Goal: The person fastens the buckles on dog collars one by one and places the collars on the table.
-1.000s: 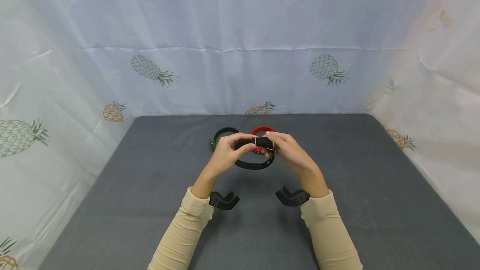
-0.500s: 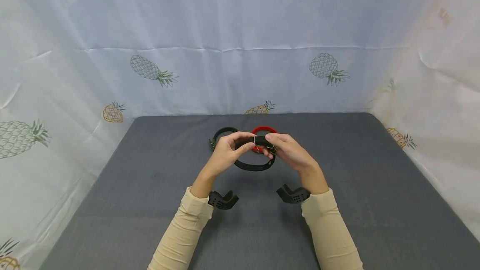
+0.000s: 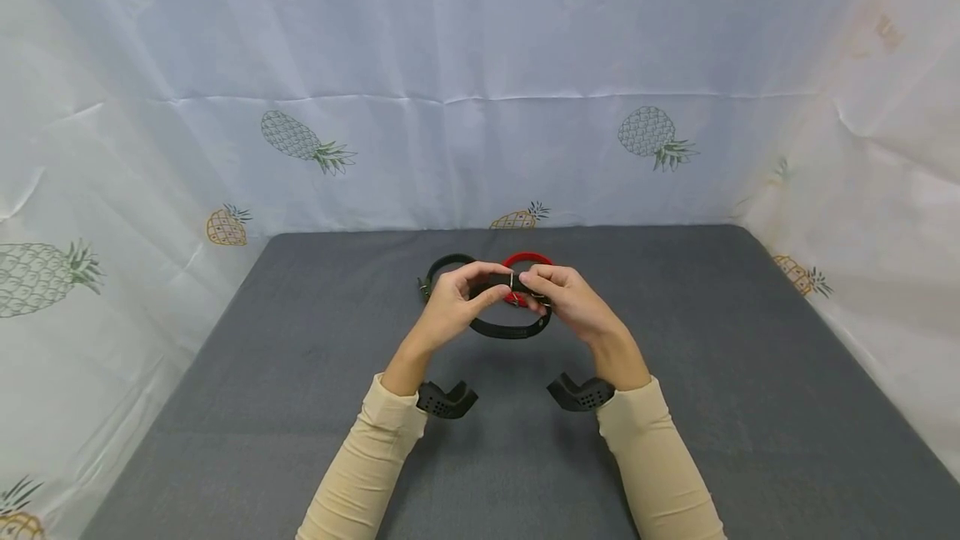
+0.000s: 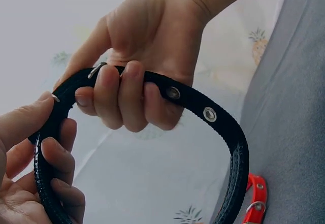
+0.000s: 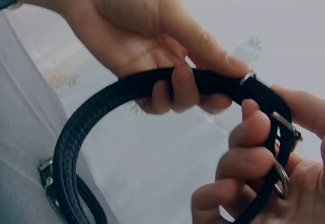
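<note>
Both hands hold a black buckled collar (image 3: 510, 332) up over the table, its lower loop hanging below them. My left hand (image 3: 447, 304) pinches the strap beside a metal keeper loop (image 5: 247, 76), the thumb right at that loop. On the other side, my right hand (image 3: 582, 312) grips the buckle end, its fingers curled round the strap by the metal buckle (image 5: 285, 125) and a D-ring (image 5: 281, 181). Metal eyelets (image 4: 209, 114) dot the strap. The right fingers partly hide the buckle in the head view.
Behind the hands lie a red collar (image 3: 527, 257) and a dark green collar (image 3: 448, 259) with a buckle, both on the grey table (image 3: 337, 407). A pineapple-print cloth (image 3: 480, 148) rises at the table's far edge. A camera mount sits on each wrist.
My right hand has shifted slightly left, its thumb sliding along the strap toward the keeper loop. The left hand holds nearly still, and the collar stays at about the same place.
</note>
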Tool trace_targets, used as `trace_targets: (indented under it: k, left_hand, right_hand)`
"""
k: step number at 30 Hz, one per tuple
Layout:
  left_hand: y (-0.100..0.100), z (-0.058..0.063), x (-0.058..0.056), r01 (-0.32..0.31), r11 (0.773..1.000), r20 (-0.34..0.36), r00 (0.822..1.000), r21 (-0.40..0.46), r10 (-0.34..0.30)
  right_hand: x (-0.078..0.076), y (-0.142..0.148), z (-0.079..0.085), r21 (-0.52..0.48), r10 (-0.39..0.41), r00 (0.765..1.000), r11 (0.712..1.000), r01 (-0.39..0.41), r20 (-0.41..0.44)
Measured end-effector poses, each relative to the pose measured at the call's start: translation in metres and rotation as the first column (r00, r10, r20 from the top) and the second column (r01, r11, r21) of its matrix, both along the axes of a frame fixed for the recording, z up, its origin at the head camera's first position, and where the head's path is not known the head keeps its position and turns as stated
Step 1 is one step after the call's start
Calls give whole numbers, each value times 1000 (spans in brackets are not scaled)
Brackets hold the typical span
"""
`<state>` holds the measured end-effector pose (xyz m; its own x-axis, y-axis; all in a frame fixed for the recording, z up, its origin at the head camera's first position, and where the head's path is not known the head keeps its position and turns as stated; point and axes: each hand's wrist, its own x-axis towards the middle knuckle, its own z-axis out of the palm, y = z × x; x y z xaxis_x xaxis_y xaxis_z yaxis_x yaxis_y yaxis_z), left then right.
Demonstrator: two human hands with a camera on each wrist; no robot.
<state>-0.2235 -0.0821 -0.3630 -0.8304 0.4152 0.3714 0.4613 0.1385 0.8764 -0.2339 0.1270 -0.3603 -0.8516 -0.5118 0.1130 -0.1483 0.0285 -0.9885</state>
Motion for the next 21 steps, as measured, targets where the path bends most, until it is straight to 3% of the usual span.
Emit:
trace_targets:
  k: [9,15,21]
  left_hand:
    - [-5,1,-3,-42,990,10,999,132,41]
    - [-7,3,-4,-113,966,79,992,234,97]
    - [-7,3,-5,-130,955,120,988,267,101]
  right_hand:
    - [-5,7,1,-31,-24,994,999,28,108]
    - [-8,12,-3,-19,4,996,1000,-2,94]
    - [-8,11,-2,-61,-10,994,998,17,106]
